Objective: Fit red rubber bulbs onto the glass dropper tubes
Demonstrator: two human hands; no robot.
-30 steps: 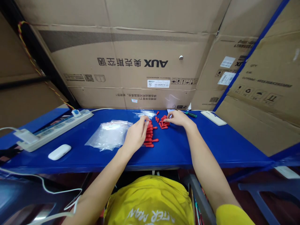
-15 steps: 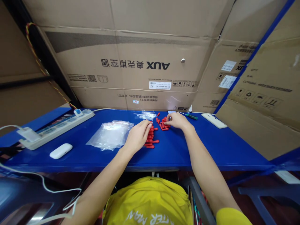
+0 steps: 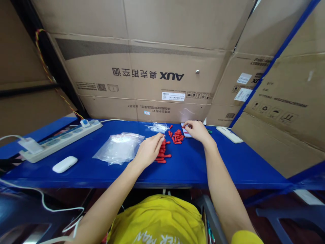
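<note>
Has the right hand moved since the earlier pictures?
Yes, rightward: the right hand has gone from the loose red pieces to the phone, closer to the unmoved white device.

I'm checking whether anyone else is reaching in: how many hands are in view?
2: the left hand by the red pieces, the right hand at the lit phone. No others show.

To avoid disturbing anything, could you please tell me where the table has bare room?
The widest is between the right forearm and the table's right end, in front of the white device. A smaller one separates the white case from the clear bags. It is crowded around the red pieces and white sticks.
</note>
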